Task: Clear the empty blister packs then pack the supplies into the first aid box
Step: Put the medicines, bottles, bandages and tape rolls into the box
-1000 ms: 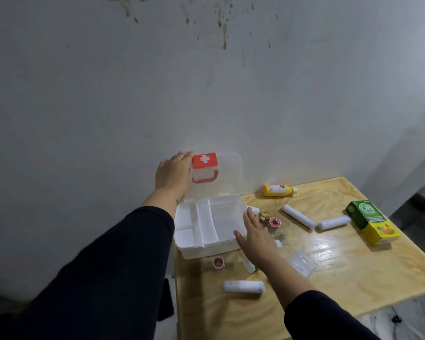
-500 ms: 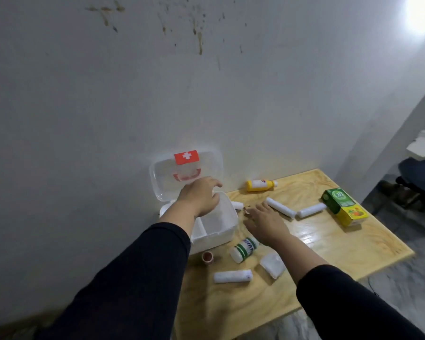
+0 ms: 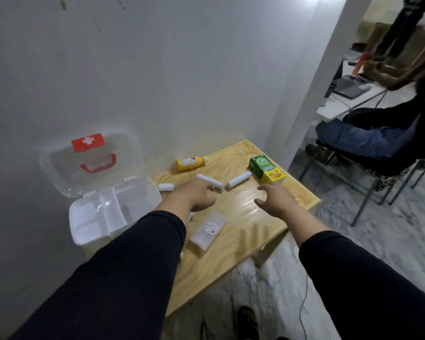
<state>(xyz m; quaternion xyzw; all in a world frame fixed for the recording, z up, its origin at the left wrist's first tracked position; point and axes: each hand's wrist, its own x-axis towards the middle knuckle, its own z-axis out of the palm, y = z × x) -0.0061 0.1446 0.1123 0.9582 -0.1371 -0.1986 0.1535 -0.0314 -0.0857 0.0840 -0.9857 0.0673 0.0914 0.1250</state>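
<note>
The white first aid box (image 3: 91, 224) stands open at the table's left end, its clear lid (image 3: 91, 168) leaning on the wall and its compartments empty. My left hand (image 3: 196, 197) hovers palm down right of the box, fingertips at a white gauze roll (image 3: 212, 182). My right hand (image 3: 277, 200) is spread open above the table, just short of a green and yellow carton (image 3: 266, 168). Two more white rolls (image 3: 166, 187) (image 3: 238, 179), a yellow bottle (image 3: 190, 163) and a clear flat packet (image 3: 207, 229) lie on the wood. Neither hand holds anything.
The small wooden table (image 3: 221, 266) sits against a grey wall. A white pillar (image 3: 312, 94) rises past its right end. Beyond it a seated person's legs (image 3: 353, 138) and a metal chair (image 3: 378, 182) occupy the floor on the right.
My left hand left the box and moved right over the table to the rolls. My right hand moved right toward the carton. The view swung right and down.
</note>
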